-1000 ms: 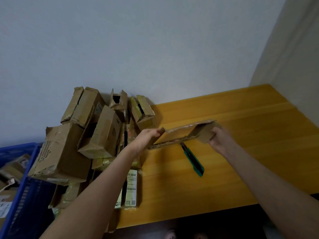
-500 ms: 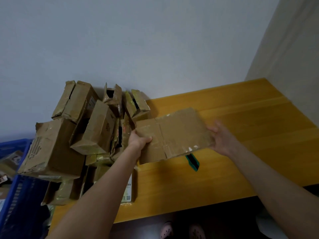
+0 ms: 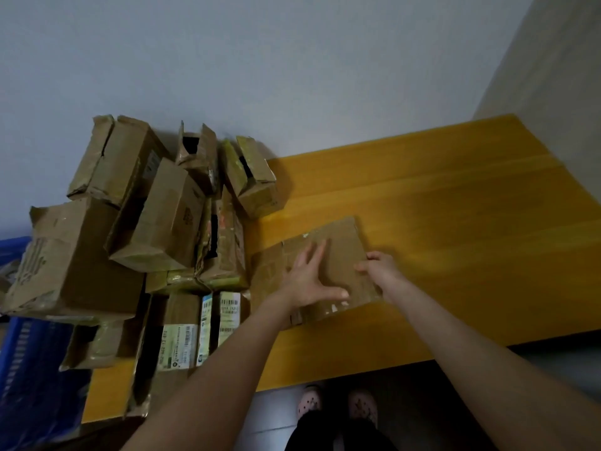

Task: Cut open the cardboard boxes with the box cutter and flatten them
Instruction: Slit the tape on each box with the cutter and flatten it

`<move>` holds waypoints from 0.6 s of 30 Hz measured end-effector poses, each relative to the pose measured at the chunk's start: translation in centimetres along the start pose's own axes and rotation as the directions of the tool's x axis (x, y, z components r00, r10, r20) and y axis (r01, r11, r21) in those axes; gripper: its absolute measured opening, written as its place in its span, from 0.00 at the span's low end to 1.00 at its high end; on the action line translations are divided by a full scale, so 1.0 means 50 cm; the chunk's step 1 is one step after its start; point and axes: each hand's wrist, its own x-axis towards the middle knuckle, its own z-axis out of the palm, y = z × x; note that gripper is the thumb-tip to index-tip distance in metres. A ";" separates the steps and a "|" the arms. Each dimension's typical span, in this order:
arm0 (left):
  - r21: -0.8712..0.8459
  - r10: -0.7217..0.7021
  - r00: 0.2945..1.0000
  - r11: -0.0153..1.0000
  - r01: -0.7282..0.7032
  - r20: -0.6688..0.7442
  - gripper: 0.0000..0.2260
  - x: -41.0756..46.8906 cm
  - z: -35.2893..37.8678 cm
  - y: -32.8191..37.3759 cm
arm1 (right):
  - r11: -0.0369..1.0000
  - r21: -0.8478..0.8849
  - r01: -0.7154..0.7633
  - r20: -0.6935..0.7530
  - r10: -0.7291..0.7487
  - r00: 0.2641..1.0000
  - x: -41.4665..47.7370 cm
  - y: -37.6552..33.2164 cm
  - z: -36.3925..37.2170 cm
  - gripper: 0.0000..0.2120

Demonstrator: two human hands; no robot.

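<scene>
The flattened cardboard box (image 3: 338,242) is shown lying flat on the yellow table (image 3: 455,222), near its front edge. Half a second earlier it was held above the table, tilted toward the camera and gripped at either end; it has since been brought down onto the tabletop. The left hand (image 3: 309,281), earlier curled round the left end, is now laid palm-down on the middle of the sheet with its fingers spread and straight, pressing on it. The right hand (image 3: 379,268) is placed at the right edge of the sheet, with the thumb on top and the fingers bent; whether those fingers are hooked round the edge or merely rest on it cannot be told. The left end of the sheet is seen just beside the pile of uncut cardboard boxes (image 3: 156,216), which is stacked on the left part of the table against the wall (image 3: 292,76). A blue crate (image 3: 29,369) is visible beyond the pile, at the left border. Two feet in pale slippers (image 3: 338,402) are seen below the table's front edge.
</scene>
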 end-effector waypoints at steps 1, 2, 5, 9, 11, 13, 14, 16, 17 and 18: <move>0.067 0.033 0.998 0.997 -0.037 0.062 0.55 0.004 0.009 0.004 | 1.000 0.022 -0.011 -0.022 0.011 1.000 0.002 -0.003 0.002 0.17; 0.129 0.047 0.993 0.990 -0.061 0.113 0.56 0.008 0.017 0.006 | 0.999 0.035 -0.016 -0.039 0.017 0.999 0.008 -0.006 0.002 0.18; 0.323 0.047 0.985 0.941 -0.100 0.168 0.58 0.012 0.034 0.008 | 0.996 0.085 -0.010 -0.071 0.016 0.997 0.022 -0.018 0.001 0.17; 0.354 0.033 0.997 0.934 -0.055 0.069 0.44 0.014 0.027 0.014 | 0.981 0.192 0.003 -0.052 0.007 0.999 0.029 -0.029 0.002 0.11; 0.349 0.055 0.996 0.934 -0.074 0.064 0.35 0.018 0.020 0.014 | 0.976 0.217 0.022 -0.086 -0.004 0.996 0.040 -0.021 -0.001 0.11; 0.369 0.058 0.994 0.925 -0.088 0.091 0.32 0.021 0.021 0.012 | 0.995 0.031 0.094 -0.175 -0.087 0.981 0.063 0.002 -0.009 0.08; 0.383 0.052 0.992 0.919 -0.092 0.113 0.31 0.022 0.025 0.011 | 0.984 -0.135 0.119 -0.208 -0.146 0.967 0.078 0.018 -0.014 0.08; 0.391 0.044 0.991 0.916 -0.091 0.130 0.31 0.025 0.040 0.007 | 0.909 -0.398 0.123 -0.202 -0.217 0.955 0.093 0.049 -0.027 0.10; 0.380 0.045 0.992 0.921 -0.086 0.117 0.30 0.027 0.045 0.005 | 0.878 -0.464 0.117 -0.167 -0.217 0.962 0.100 0.066 -0.033 0.12; 0.366 0.048 0.994 0.927 -0.080 0.096 0.30 0.032 0.047 0.004 | 0.858 -0.500 0.119 -0.112 -0.200 0.973 0.105 0.082 -0.037 0.15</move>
